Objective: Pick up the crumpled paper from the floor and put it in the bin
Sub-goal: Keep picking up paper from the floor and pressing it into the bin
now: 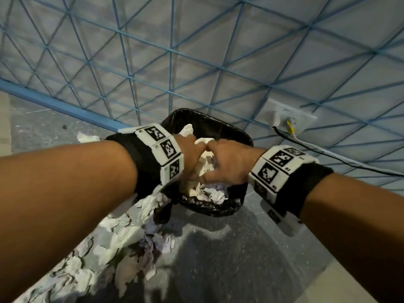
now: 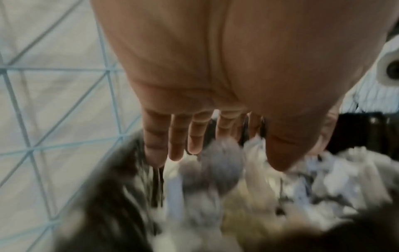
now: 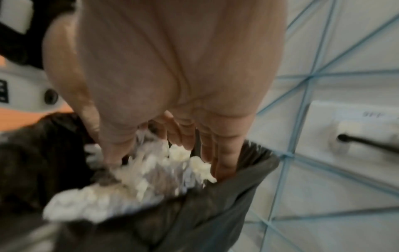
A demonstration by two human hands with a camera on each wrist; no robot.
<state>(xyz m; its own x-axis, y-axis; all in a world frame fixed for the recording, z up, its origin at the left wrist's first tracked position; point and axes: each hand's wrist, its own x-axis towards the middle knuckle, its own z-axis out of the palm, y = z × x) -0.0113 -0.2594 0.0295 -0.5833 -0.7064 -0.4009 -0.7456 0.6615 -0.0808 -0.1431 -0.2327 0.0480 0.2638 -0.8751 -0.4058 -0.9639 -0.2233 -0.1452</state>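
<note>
A black bin [image 1: 220, 125] with a dark liner stands on the floor against the wall, filled with crumpled paper [image 1: 204, 164]. Both hands hover together over its mouth. My left hand [image 1: 190, 154] points down, fingers straight and spread in the left wrist view [image 2: 215, 160], with a blurred grey paper ball [image 2: 218, 172] just below them. My right hand [image 1: 227, 162] also points down with straight fingers [image 3: 164, 160] that touch the white paper [image 3: 151, 172] inside the liner [image 3: 215, 213]. Neither hand is seen curled round a piece. More crumpled paper [image 1: 122, 237] lies heaped on the floor left of the bin.
A white wall with a blue grid pattern [image 1: 170, 68] rises behind the bin. A wall outlet [image 1: 288, 119] at the right has a black cable [image 1: 328, 155] running rightward. One stray paper [image 1: 87, 136] lies near the blue baseboard [image 1: 54, 103]. Grey floor [image 1: 240, 259] lies in front.
</note>
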